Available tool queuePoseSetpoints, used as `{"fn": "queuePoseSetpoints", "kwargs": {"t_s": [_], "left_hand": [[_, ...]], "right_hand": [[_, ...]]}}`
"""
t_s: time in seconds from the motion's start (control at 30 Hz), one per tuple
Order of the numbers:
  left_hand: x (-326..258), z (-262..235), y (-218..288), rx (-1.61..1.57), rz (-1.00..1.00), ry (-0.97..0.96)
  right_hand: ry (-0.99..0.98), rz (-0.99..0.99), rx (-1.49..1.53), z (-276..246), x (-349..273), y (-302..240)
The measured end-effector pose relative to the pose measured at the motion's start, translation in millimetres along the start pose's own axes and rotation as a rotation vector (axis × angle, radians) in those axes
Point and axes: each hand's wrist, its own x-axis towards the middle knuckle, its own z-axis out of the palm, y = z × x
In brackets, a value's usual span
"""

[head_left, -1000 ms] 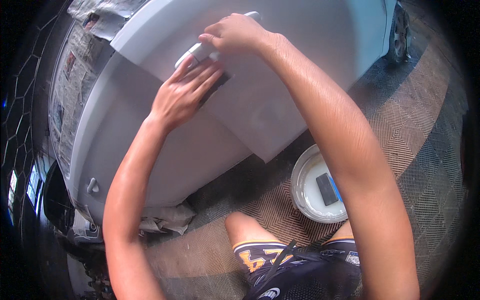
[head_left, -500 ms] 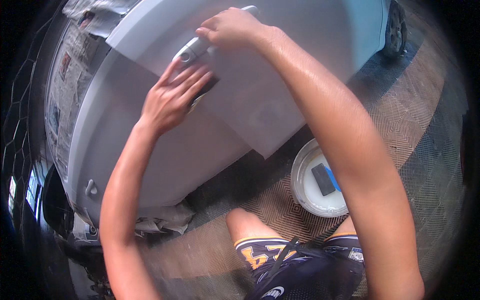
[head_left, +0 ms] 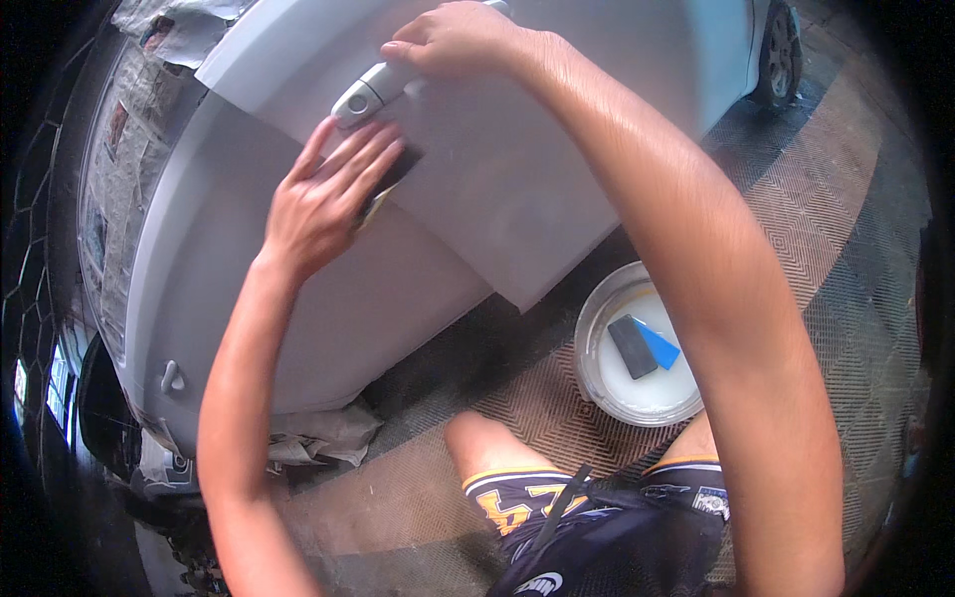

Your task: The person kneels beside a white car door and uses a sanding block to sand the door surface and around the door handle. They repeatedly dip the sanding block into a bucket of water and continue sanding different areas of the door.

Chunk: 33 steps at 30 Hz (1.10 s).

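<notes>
A pale grey car door (head_left: 477,189) stands in front of me, its surface dull and matte. My left hand (head_left: 323,194) lies on the panel with its fingers spread, just below the door handle (head_left: 363,98). Under its palm and fingers is a thin dark pad (head_left: 403,169) with a yellowish edge, mostly hidden by the hand. My right hand (head_left: 448,38) is curled round the far part of the same handle, thumb toward me. Its gripping fingers are partly hidden behind the hand.
A round whitish bucket (head_left: 589,373) of cloudy liquid stands on the patterned floor mat (head_left: 537,398), holding a dark grey block (head_left: 631,348) and a blue wedge-shaped piece (head_left: 661,348). Newspaper (head_left: 129,129) covers the car's windows. A second handle (head_left: 172,376) and a wheel (head_left: 781,55) show farther off.
The view has shifted slightly. My left hand has slid a little with the pad, away from the handle's lock end. The right hand keeps its hold. More of the blue piece shows.
</notes>
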Motion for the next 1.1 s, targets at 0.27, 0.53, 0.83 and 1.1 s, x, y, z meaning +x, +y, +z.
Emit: {"fn": "queuePoseSetpoints", "kwargs": {"t_s": [0.27, 0.53, 0.83, 1.1], "left_hand": [[32.2, -7.1, 6.3, 0.015, -0.028, -0.084], [35.0, 10.2, 25.2, 0.001, -0.096, -0.061], [31.9, 11.9, 21.1, -0.103, -0.148, -0.110], [28.6, 9.8, 5.9, -0.013, -0.065, -0.048]], "right_hand": [[-0.094, 0.073, 0.002, -4.1, 16.1, -7.1], [0.064, 0.103, -0.054, 19.7, 16.1, -7.6], [0.060, 0.106, -0.019, 14.1, 6.5, -16.7], [0.067, 0.140, -0.018, 18.5, 7.3, -16.0]]}}
